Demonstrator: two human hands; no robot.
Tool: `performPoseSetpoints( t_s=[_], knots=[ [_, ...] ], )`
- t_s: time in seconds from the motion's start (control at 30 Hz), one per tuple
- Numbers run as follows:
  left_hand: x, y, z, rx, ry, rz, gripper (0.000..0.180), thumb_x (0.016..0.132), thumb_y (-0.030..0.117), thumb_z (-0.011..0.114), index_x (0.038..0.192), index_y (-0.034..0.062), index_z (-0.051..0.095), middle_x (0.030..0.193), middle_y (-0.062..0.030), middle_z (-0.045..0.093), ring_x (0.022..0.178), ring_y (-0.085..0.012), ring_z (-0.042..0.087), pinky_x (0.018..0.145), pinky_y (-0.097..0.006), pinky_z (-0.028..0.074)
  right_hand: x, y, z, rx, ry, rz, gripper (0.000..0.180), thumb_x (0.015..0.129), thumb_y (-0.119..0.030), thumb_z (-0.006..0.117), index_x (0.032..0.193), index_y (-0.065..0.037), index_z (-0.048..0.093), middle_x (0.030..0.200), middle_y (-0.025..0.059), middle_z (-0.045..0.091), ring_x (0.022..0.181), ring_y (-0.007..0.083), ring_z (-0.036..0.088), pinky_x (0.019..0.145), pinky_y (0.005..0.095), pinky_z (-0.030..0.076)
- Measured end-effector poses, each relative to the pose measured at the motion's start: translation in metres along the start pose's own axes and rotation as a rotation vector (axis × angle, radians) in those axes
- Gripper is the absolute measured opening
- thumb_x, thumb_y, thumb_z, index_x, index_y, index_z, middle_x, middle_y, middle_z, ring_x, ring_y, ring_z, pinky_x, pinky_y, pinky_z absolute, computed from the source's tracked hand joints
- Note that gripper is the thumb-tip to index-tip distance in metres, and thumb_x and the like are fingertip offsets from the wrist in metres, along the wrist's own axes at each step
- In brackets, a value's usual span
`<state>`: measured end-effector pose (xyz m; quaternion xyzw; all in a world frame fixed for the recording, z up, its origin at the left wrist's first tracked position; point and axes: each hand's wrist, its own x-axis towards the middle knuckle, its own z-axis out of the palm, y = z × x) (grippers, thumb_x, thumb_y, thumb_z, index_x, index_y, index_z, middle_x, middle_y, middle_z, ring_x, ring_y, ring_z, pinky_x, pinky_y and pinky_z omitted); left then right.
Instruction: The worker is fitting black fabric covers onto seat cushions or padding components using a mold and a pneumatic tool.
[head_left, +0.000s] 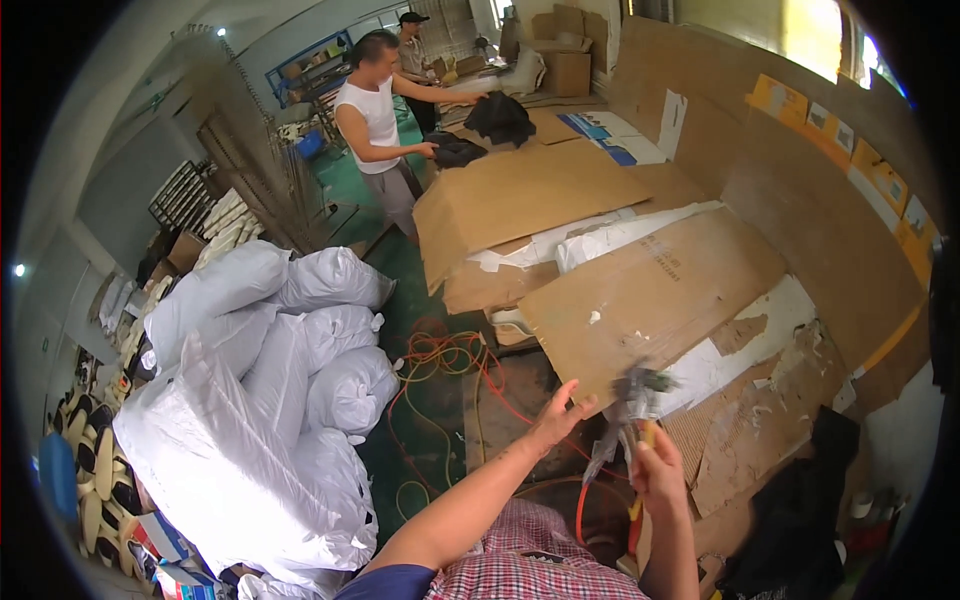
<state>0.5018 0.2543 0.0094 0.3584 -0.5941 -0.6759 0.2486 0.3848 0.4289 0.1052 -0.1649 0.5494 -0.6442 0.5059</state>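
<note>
My right hand (657, 468) is closed round a tool with a yellow handle (649, 434) and a grey, metallic-looking head that is smeared by motion. The tool's exact kind does not show. A red-orange hose (581, 512) hangs just below its head. To the left of the tool, my left hand (557, 418) is open, fingers apart, beside the near edge of a large brown cardboard sheet (640, 290). Whether the fingertips touch the sheet I cannot tell. The sheet lies on a long work table.
Stuffed white sacks (290, 390) are piled on the left. Coiled hoses (445, 355) lie on the green floor. Across the table, a person in a white top (365, 110) handles black cloth (500, 120); another person (411, 60) stands behind. Black fabric (800, 510) hangs at right.
</note>
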Motion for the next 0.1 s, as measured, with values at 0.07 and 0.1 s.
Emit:
performPoseSetpoints(
  t_s=[0.07, 0.1],
  knots=[
    [-0.009, 0.011, -0.008, -0.371, -0.181, -0.148, 0.077, 0.078, 0.050, 0.063, 0.136, 0.0126, 0.029, 0.132, -0.0095, 0.042, 0.124, -0.0216, 0.037, 0.103, -0.034, 0.029, 0.001, 0.000, 0.030, -0.069, -0.206, 0.002, 0.038, 0.087, -0.013, 0.052, 0.124, -0.011, 0.046, 0.060, 0.0008, 0.049, 0.041, 0.0075, 0.041, 0.035, 0.0202, 0.030],
    [-0.023, 0.024, -0.020, -0.736, -0.345, -0.301, 0.086, 0.076, 0.056, 0.062, 0.140, 0.0159, 0.021, 0.140, -0.0090, 0.033, 0.130, -0.0239, 0.030, 0.108, -0.036, 0.023, 0.006, 0.007, 0.050, -0.087, -0.307, 0.007, 0.040, 0.086, -0.013, 0.054, 0.125, -0.011, 0.046, 0.061, 0.0008, 0.050, 0.042, 0.0082, 0.043, 0.035, 0.0212, 0.031]
  ],
)
